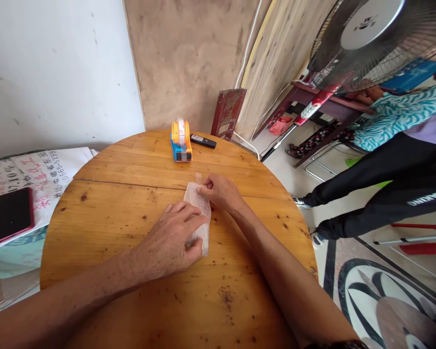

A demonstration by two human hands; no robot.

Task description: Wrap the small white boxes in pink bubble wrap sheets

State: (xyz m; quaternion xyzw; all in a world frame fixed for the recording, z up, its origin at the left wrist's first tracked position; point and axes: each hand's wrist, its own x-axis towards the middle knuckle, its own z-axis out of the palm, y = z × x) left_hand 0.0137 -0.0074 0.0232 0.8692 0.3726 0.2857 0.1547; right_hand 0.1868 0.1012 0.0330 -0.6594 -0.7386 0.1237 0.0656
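Observation:
A pale, translucent packet that looks like bubble wrap lies lengthwise on the round wooden table. My left hand rests across its middle and holds it down, thumb apart from the fingers. At its far end my right hand is closed in a pinch by a short strip of clear tape, which sticks out past the packet's edge. My fingertips partly hide the tape. Whatever is inside the wrap cannot be made out. Beyond the hands stands an orange and blue tape dispenser with a roll in it.
A black remote-like object lies beside the dispenser. Left of the table, a phone rests on a printed sheet. A wooden chair back is behind the table. To the right are a standing fan and people.

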